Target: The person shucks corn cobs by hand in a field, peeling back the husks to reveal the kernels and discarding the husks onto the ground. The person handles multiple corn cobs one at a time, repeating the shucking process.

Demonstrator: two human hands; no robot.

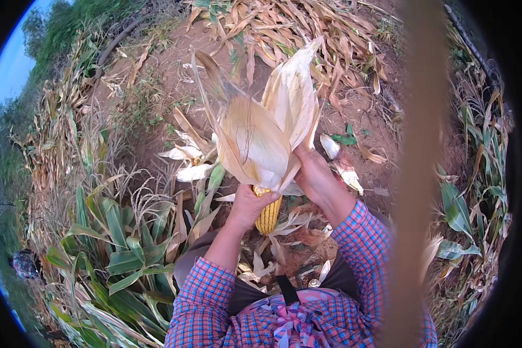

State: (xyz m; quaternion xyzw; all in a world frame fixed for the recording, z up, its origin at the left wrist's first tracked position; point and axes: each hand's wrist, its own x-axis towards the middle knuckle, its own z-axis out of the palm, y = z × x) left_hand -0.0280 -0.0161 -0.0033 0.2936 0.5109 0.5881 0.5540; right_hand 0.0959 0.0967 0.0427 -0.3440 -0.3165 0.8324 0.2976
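Note:
A yellow corn ear (268, 215) hangs with its tip towards me, its kernels bare below the hands. Its pale dry husk (261, 139) is spread upward and away in wide leaves. My left hand (248, 205) grips the ear where husk and kernels meet, the thumb lying across it. My right hand (315, 174) is closed around the right side of the husk; its fingertips are hidden behind the leaves.
Cut corn stalks with green leaves (126, 252) lie at left. Dry husks (317, 26) are heaped on the soil ahead. Husk pieces (191, 163) lie left and right of the ear. A blurred brown upright strip (417, 174) crosses the right side. Another person (25, 264) is at far left.

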